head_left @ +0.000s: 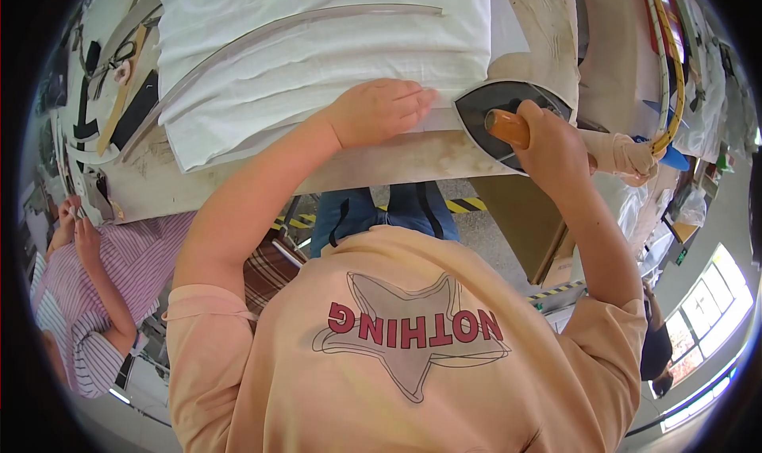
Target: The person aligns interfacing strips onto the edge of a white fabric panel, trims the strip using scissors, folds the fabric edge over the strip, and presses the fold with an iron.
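Note:
White fabric [317, 64] with several creases lies on the padded table, and a long, thin curved strip [302, 15] rests across it. My left hand [385, 110] lies on the fabric near its front edge, palm down with the fingers stretched toward the right. In my right hand [552, 147] is the orange-brown handle of an iron [496, 135]. The dark, pointed iron body sits at the table's right front corner, just right of the fabric, and its tip points left toward my left fingers. My fingers hide part of the handle.
A yellow-and-white hose [675, 104] and a cloth-wrapped part [619, 153] are right of the iron. Scissors [121, 53], a wooden strip [119, 96] and black pieces [136, 107] lie at the left. A person in a striped top [107, 294] works at the lower left.

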Demonstrator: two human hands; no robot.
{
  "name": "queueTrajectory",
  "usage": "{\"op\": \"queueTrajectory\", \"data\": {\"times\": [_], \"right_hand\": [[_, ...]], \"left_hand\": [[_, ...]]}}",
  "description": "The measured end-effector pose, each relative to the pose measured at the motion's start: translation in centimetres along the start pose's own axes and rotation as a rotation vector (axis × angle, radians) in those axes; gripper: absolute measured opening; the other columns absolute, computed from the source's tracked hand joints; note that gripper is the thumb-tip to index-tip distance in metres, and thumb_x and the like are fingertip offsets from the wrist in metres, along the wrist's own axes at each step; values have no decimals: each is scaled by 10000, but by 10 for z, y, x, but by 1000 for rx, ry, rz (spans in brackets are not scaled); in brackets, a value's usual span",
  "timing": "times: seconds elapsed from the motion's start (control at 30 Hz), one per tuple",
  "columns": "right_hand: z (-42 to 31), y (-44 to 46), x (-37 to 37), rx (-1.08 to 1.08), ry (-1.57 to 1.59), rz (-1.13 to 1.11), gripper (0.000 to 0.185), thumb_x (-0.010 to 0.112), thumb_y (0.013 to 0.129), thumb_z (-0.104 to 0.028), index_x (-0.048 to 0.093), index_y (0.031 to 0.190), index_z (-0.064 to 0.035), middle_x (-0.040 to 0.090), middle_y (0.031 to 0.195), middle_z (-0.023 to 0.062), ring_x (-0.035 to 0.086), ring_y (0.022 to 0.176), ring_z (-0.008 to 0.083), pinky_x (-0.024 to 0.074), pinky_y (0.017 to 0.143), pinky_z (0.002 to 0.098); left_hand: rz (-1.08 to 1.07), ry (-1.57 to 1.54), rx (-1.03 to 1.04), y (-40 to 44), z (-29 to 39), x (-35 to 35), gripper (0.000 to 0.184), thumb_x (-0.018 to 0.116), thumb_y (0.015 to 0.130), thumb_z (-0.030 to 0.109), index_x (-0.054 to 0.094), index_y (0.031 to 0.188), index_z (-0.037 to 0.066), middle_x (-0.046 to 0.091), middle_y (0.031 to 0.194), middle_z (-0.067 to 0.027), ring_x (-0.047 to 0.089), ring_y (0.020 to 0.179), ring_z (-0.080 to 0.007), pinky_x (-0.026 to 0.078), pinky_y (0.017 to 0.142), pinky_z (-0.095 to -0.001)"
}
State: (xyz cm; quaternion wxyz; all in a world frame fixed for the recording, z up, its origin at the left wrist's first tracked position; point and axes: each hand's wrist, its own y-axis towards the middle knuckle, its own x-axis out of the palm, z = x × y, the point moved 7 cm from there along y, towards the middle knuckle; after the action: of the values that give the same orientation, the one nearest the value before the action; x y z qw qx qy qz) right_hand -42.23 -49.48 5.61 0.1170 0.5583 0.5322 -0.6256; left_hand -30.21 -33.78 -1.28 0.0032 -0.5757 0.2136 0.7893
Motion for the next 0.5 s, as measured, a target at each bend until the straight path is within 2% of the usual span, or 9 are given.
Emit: {"op": "queueTrajectory", "data": {"times": [0.07,0.17,0.2,0.3,0.33,0.4,0.43,0.5], "right_hand": [[-6,-1,-2,6,4,17,254,716,766,-75,569,973,-73,641,919,158,634,841,395,499,718,467],[-29,0,-1,-41,76,32,275,718,739,-30,570,968,-67,609,1082,131,635,865,376,503,720,459],[-35,0,1,-41,79,29,275,718,739,-30,570,968,-67,609,1082,131,635,865,376,503,720,459],[-47,-1,-1,-71,110,191,314,722,702,11,569,966,-61,560,1168,100,633,886,363,507,728,445],[-47,0,1,-64,116,184,314,722,702,11,569,966,-61,560,1168,100,633,886,363,507,728,445],[-45,1,5,-57,93,171,330,727,683,15,569,962,-63,563,1145,96,632,883,359,507,729,441],[-45,2,6,-56,80,163,339,730,673,16,569,960,-64,564,1133,94,631,882,357,506,729,439],[-45,2,5,-65,91,173,338,727,671,18,569,959,-65,563,1122,95,630,879,357,506,728,437]], "left_hand": [[24,-21,10,-2,-4,-1,367,602,795,115,637,1157,68,606,1260,-17,593,1009,-153,513,867,-290],[50,-74,15,-6,-5,-2,284,649,790,132,631,1069,85,617,1165,-33,603,979,-192,503,874,-337],[47,-78,14,-10,-4,-4,284,649,790,132,631,1069,85,617,1165,-33,603,979,-192,503,874,-337],[129,57,-332,-31,-17,-20,207,644,796,162,612,996,120,599,1079,-36,570,1047,-221,439,928,-390],[121,49,-330,-38,-10,-25,207,644,796,162,612,996,120,599,1079,-36,570,1047,-221,439,928,-390],[141,155,-706,-67,-14,-47,235,691,800,189,606,1015,148,594,1051,-41,563,1029,-246,387,943,-425],[134,148,-704,-76,-7,-52,235,691,800,189,606,1015,148,594,1051,-41,563,1029,-246,387,943,-425],[150,247,-886,-102,-6,-58,250,720,809,219,607,1022,152,591,1046,-23,565,1003,-242,366,941,-428]]}}
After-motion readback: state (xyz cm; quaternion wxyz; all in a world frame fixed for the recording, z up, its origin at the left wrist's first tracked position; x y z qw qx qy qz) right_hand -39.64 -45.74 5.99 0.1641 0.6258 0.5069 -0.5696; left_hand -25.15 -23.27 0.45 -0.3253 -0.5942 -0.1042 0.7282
